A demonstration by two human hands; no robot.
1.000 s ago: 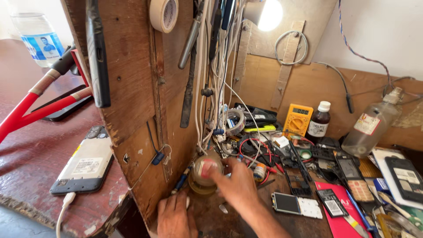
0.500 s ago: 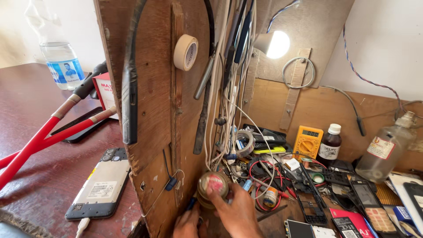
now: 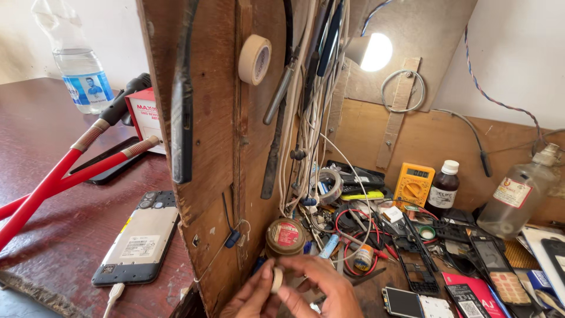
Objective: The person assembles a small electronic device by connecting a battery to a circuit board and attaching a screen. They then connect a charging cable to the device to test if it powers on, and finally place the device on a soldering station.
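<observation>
Both my hands meet at the bottom middle of the view. My left hand (image 3: 250, 300) and my right hand (image 3: 323, 285) pinch a small cream-coloured round piece (image 3: 276, 280) between their fingertips. Just above them stands a small round tin with a red label (image 3: 285, 235), close to a wooden partition board (image 3: 212, 147). I cannot tell whether a finger touches the tin.
Tape roll (image 3: 255, 59), cables and tools hang on the board. Left of it lie a phone, back up (image 3: 141, 238), red-handled cutters (image 3: 53, 182) and a water bottle (image 3: 82, 70). On the right are a yellow multimeter (image 3: 414, 185), a dark bottle (image 3: 443, 188), a clear bottle (image 3: 518, 197), phone parts and a lit bulb (image 3: 374, 52).
The view has swung left and up. My right hand, which held the tin from below, has dropped under it and now pinches a small cream piece together with my left hand.
</observation>
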